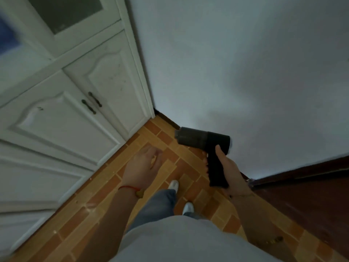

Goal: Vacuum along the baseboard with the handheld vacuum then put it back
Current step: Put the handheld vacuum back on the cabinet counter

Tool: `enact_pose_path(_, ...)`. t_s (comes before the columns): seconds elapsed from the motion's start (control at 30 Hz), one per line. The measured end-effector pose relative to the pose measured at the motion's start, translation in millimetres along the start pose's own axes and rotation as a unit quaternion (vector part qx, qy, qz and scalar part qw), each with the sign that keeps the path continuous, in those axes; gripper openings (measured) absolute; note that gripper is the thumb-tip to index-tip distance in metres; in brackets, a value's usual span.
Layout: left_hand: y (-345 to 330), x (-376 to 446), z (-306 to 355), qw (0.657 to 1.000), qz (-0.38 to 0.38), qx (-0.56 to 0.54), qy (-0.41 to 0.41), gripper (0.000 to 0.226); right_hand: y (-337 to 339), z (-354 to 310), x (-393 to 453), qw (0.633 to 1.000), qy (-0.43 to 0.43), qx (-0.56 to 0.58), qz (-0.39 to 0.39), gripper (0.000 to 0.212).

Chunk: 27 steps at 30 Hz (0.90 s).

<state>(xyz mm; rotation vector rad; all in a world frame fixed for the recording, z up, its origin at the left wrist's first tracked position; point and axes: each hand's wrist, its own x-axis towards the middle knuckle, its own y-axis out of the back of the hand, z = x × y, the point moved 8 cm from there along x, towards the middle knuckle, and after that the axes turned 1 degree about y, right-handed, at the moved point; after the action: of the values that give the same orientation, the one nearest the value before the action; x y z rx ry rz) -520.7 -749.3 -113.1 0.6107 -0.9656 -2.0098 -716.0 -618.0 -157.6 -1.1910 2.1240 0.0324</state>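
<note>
A black pistol-shaped handheld vacuum is gripped by its handle in my right hand. Its barrel points left toward the room corner, above the floor. A dark brown baseboard runs along the foot of the pale wall from the corner down to the right, partly hidden behind the vacuum and my hand. My left hand hangs free over the tiled floor, holding nothing, its fingers loosely curled and apart.
A white cabinet with two dark handles fills the left side, meeting the wall at the corner. Orange and brown floor tiles run between cabinet and wall. A dark wooden door stands at the right. My feet are below.
</note>
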Motion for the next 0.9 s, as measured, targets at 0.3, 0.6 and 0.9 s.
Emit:
enact_pose_path(0.3, 73.5, -103.0, -89.1, 0.979, 0.141, -0.012, 0.149, 0.019, -127.4, 30.5, -5.1, 0.980, -0.048, -0.107, -0.159, 0.054)
enact_pose_path(0.6, 170.4, -220.7, -228.3, 0.933, 0.246, 0.013, 0.263, 0.019, -321.2, 111.3, -17.5, 0.947, -0.075, -0.152, -0.273, 0.041)
enact_pose_path(0.9, 266.9, -317.6, -351.0, 0.896, 0.289, 0.044, 0.333, 0.020, -503.2, 195.0, -43.0, 0.918, -0.113, -0.163, -0.342, 0.052)
